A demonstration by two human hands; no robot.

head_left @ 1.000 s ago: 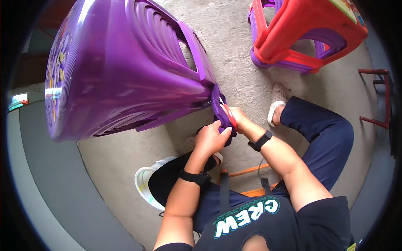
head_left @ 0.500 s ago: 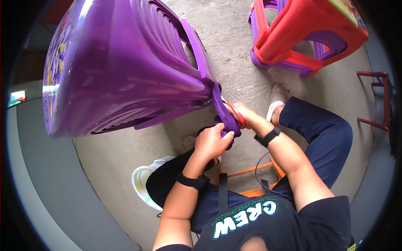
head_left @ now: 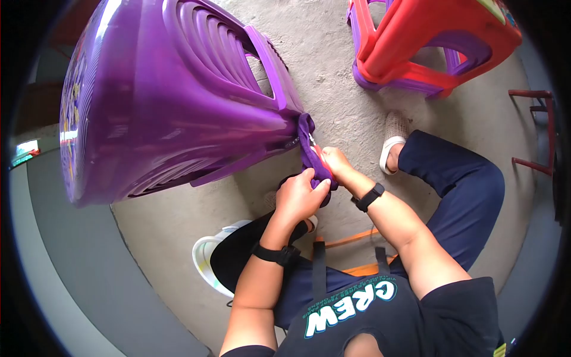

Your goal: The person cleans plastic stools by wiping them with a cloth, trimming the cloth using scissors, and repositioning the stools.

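Note:
A strip of purple cloth hangs from the lower corner of a large purple plastic stool, whose decorated seat faces left. My left hand is closed around the lower part of the cloth, thumb on top. My right hand grips red-handled scissors right beside the strip. A small bit of the metal blades shows near the stool's corner. The cloth and my fingers hide the rest of them.
Red and purple stacked stools stand at the upper right. A white bucket sits by my left leg, and an orange wooden stool is beneath me. A dark red metal frame stands at the right wall.
My right hand has shifted slightly left, and the red scissor handles look closer together than before. My left hand keeps its hold on the cloth. The view has shifted slightly.

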